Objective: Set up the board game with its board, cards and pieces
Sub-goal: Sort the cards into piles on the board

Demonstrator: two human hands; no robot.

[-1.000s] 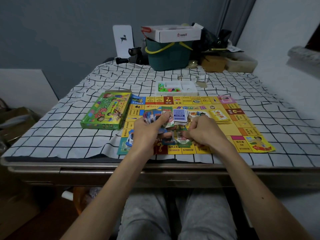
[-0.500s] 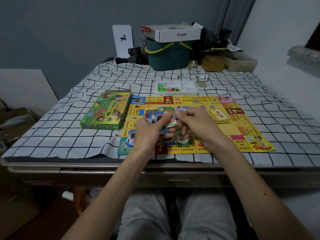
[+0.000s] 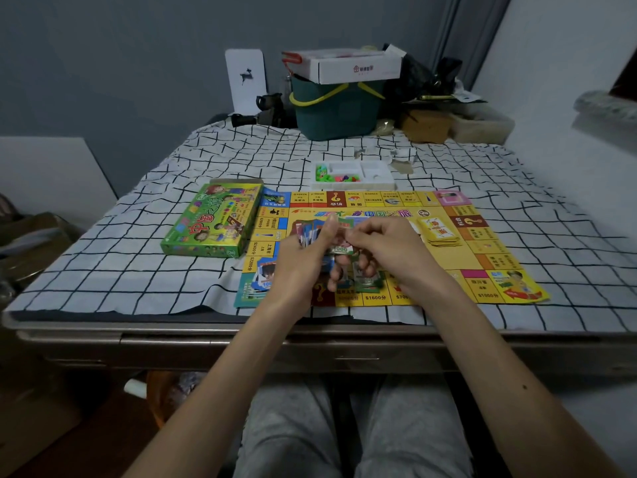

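right hand (image 3: pixel 393 257) moved up off the board (image 3: pixel 458 260) to meet left hand (image 3: pixel 300 267). worktop (image 3: pixel 103 270) carries the board flat at its near edge. green game box (image 3: pixel 212 222) against board's left edge, white piece tray (image 3: pixel 379 185) just behind board. yellow card stack (image 3: pixel 439 231) on board's right part. left grip clamped round card fan (image 3: pixel 308 232); right grip pinched on one card (image 3: pixel 341 249) at the fan.

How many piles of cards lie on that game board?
3 show clearly: a yellow pile on the board's right, a blue pile at its near-left corner, a green pile by the right hand. That and the left hand, holding a fan of cards, may hide more.
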